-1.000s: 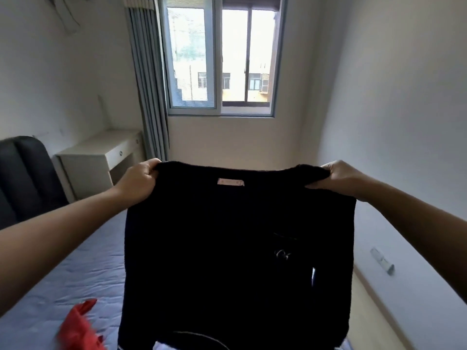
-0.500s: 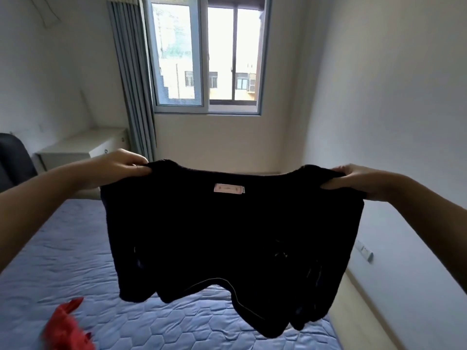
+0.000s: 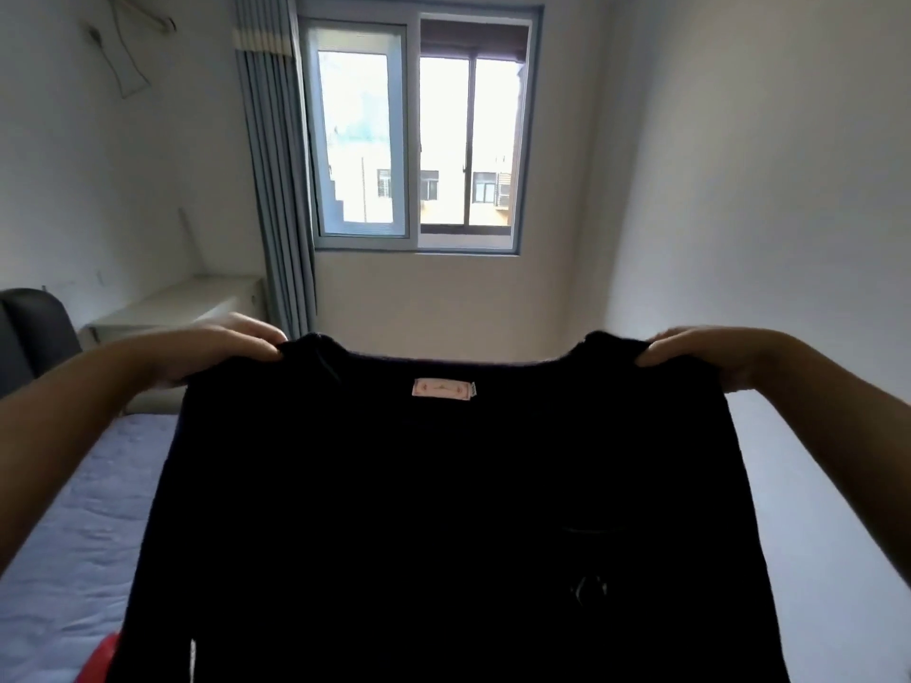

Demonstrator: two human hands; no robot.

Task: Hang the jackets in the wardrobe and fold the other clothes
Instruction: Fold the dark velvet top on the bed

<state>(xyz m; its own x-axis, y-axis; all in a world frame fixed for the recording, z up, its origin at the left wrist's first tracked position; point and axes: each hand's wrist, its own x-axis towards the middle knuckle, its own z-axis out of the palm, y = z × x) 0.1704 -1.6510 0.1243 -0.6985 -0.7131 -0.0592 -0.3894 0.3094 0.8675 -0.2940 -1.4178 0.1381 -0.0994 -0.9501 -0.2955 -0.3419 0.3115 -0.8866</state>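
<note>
Black, seemingly knitted top (image 3: pixel 443 510) hangs spread flat, pink label (image 3: pixel 443 389) at neckline.

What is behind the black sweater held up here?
Past the left edge of the black sweater, the blue bed and a scrap of red cloth show; the window stands above it. Whatever lies directly behind is covered.

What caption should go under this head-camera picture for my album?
Left hand and right hand hold a black sweater up by its shoulders, facing a bedroom window.
</note>
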